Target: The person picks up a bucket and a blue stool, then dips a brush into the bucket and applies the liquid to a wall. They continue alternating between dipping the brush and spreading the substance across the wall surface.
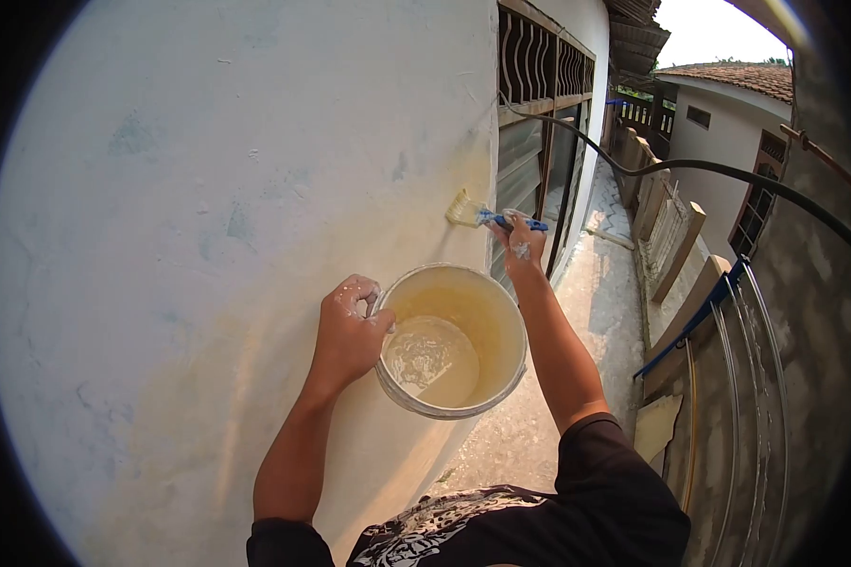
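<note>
My left hand (353, 326), flecked with paint, grips the rim of a paint bucket (494, 378) with the thumb over its edge. Pale cream paint (433, 357) lies in the bottom of the bucket, which is tipped so that I see into it. Beyond the bucket, my right hand (522, 238) is closed round the blue handle of a paintbrush (501, 219). The cream-coated bristles point left and lie at the wall (284, 170), close to the window's edge. Around the bristles the wall looks yellowish cream; farther left it is whitish with bluish patches.
A window (520, 170) with wavy bars and glass slats adjoins the wall on the right. A dark hose (690, 165) arcs across the upper right. Below runs a narrow concrete path (586, 293), bordered by a low fence (681, 250). Metal pipes (761, 350) lean by the grey right-hand wall.
</note>
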Motion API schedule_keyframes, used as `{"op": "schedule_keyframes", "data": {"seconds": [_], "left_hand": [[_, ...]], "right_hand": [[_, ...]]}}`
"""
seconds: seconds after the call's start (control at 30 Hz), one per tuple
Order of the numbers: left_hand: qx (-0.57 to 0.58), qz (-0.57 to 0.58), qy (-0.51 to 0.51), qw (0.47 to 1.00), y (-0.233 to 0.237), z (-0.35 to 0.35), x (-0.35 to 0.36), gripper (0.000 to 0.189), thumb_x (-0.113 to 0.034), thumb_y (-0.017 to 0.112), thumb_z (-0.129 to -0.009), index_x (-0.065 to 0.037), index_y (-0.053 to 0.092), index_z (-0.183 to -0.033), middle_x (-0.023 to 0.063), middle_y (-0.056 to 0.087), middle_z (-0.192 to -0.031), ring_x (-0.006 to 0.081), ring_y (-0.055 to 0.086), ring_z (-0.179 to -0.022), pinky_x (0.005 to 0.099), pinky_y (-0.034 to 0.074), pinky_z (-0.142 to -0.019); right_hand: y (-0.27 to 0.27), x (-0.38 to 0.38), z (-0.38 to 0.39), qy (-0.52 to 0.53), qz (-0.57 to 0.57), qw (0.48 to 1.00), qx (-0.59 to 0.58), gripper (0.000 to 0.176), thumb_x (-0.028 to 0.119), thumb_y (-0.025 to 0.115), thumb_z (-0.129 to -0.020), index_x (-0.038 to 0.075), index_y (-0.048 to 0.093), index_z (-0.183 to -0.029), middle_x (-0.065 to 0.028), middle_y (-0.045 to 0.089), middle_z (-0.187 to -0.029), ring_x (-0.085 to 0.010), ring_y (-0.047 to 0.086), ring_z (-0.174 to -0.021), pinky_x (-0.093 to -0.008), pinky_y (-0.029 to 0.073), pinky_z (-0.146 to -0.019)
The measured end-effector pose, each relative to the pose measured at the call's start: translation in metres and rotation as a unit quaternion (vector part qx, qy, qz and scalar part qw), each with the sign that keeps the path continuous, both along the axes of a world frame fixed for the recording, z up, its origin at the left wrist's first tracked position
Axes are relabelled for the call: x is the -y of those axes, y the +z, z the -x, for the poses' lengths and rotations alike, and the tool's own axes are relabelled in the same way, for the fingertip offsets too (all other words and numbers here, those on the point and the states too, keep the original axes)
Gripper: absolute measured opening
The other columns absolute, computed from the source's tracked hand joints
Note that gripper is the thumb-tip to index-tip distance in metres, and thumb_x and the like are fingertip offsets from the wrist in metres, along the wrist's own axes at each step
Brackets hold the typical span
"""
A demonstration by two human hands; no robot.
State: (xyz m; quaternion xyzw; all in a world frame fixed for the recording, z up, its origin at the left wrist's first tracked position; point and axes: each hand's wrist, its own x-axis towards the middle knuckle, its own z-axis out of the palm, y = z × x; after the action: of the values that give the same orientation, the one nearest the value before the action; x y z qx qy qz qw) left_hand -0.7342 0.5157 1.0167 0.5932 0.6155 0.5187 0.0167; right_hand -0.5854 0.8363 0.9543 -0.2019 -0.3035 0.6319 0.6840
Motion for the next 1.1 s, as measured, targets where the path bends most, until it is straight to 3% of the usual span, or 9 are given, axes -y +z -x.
{"op": "schedule_keyframes", "data": {"seconds": [0.1, 0.2, 0.37, 0.47, 0.53, 0.63, 0.9, 0.97, 1.1], "left_hand": [[0.021, 0.019, -0.003, 1.0, 0.002, 0.0, 0.004, 0.016, 0.002, 0.063, -0.07, 0.009, 0.056, -0.083, 0.0106, 0.058, -0.084, 0.0182, 0.055, -0.079, 0.0325, 0.05, -0.071], [0.025, 0.028, 0.001, 0.999, 0.006, -0.002, 0.006, 0.016, 0.002, 0.063, -0.071, 0.009, 0.056, -0.084, 0.0105, 0.058, -0.085, 0.0184, 0.055, -0.08, 0.0317, 0.049, -0.072], [0.029, 0.023, -0.013, 0.999, 0.007, -0.004, 0.006, 0.019, 0.001, 0.066, -0.071, 0.007, 0.049, -0.077, 0.0134, 0.057, -0.081, 0.0219, 0.054, -0.072, 0.0344, 0.049, -0.069], [0.045, 0.002, -0.022, 0.999, 0.007, -0.007, 0.006, 0.018, 0.002, 0.065, -0.07, 0.007, 0.049, -0.077, 0.0129, 0.056, -0.081, 0.0205, 0.054, -0.073, 0.0336, 0.049, -0.069], [0.042, 0.009, -0.021, 0.999, 0.002, -0.002, 0.005, 0.018, 0.003, 0.065, -0.07, 0.007, 0.048, -0.077, 0.0127, 0.056, -0.081, 0.02, 0.053, -0.073, 0.0333, 0.05, -0.067], [0.056, 0.009, -0.022, 0.998, 0.0, -0.001, 0.006, 0.018, 0.004, 0.064, -0.07, 0.007, 0.048, -0.077, 0.0122, 0.056, -0.083, 0.0191, 0.053, -0.074, 0.0328, 0.05, -0.066], [0.032, -0.001, -0.014, 0.999, -0.004, 0.001, 0.01, 0.017, 0.004, 0.064, -0.072, 0.008, 0.05, -0.081, 0.0118, 0.056, -0.084, 0.0187, 0.053, -0.075, 0.0326, 0.05, -0.063], [0.059, 0.02, -0.008, 0.998, -0.003, 0.001, 0.009, 0.015, 0.002, 0.061, -0.068, 0.009, 0.057, -0.081, 0.0097, 0.059, -0.087, 0.0174, 0.056, -0.079, 0.0313, 0.05, -0.071], [0.055, 0.026, -0.012, 0.998, 0.0, 0.001, 0.009, 0.015, 0.001, 0.061, -0.068, 0.008, 0.057, -0.081, 0.0095, 0.06, -0.087, 0.0173, 0.056, -0.079, 0.0315, 0.05, -0.071]], "right_hand": [[-0.072, -0.018, -0.019, -0.049, 0.063, 0.987, 0.139, 0.016, -0.002, 0.067, -0.089, -0.011, 0.06, -0.1, -0.0163, 0.065, -0.098, -0.0244, 0.07, -0.078, -0.0355, 0.068, -0.066], [-0.073, -0.01, -0.018, -0.085, 0.095, 0.976, 0.179, 0.018, -0.002, 0.069, -0.084, -0.008, 0.061, -0.1, -0.0152, 0.066, -0.094, -0.0228, 0.069, -0.075, -0.0344, 0.066, -0.064], [0.039, 0.036, 0.018, -0.064, -0.056, 0.967, 0.241, 0.01, -0.003, 0.065, -0.091, -0.011, 0.069, -0.097, -0.0172, 0.067, -0.098, -0.0229, 0.071, -0.08, -0.029, 0.067, -0.068], [0.107, 0.066, 0.007, -0.06, -0.095, 0.981, 0.159, 0.012, -0.001, 0.066, -0.089, -0.01, 0.069, -0.096, -0.0125, 0.068, -0.09, -0.0204, 0.071, -0.073, -0.033, 0.066, -0.072], [0.125, 0.074, -0.008, 0.034, -0.147, 0.988, -0.032, 0.014, -0.001, 0.065, -0.093, -0.011, 0.067, -0.101, -0.0145, 0.068, -0.095, -0.0229, 0.072, -0.078, -0.035, 0.067, -0.074], [0.094, 0.054, -0.009, 0.078, -0.145, 0.979, -0.12, 0.017, -0.001, 0.064, -0.094, -0.013, 0.064, -0.107, -0.0165, 0.067, -0.1, -0.026, 0.072, -0.082, -0.0353, 0.068, -0.077], [-0.078, 0.001, -0.008, -0.041, 0.049, 0.994, 0.09, 0.013, -0.002, 0.063, -0.09, -0.008, 0.068, -0.1, -0.0163, 0.069, -0.097, -0.0241, 0.072, -0.075, -0.0347, 0.067, -0.073], [-0.077, 0.003, -0.017, -0.081, 0.061, 0.968, 0.23, 0.009, -0.001, 0.066, -0.086, -0.005, 0.072, -0.091, -0.0118, 0.07, -0.089, -0.019, 0.069, -0.07, -0.0313, 0.066, -0.069], [0.005, 0.035, 0.009, -0.048, -0.026, 0.982, 0.182, 0.01, -0.002, 0.066, -0.086, -0.008, 0.072, -0.093, -0.0124, 0.069, -0.09, -0.0187, 0.07, -0.073, -0.029, 0.066, -0.071]]}}
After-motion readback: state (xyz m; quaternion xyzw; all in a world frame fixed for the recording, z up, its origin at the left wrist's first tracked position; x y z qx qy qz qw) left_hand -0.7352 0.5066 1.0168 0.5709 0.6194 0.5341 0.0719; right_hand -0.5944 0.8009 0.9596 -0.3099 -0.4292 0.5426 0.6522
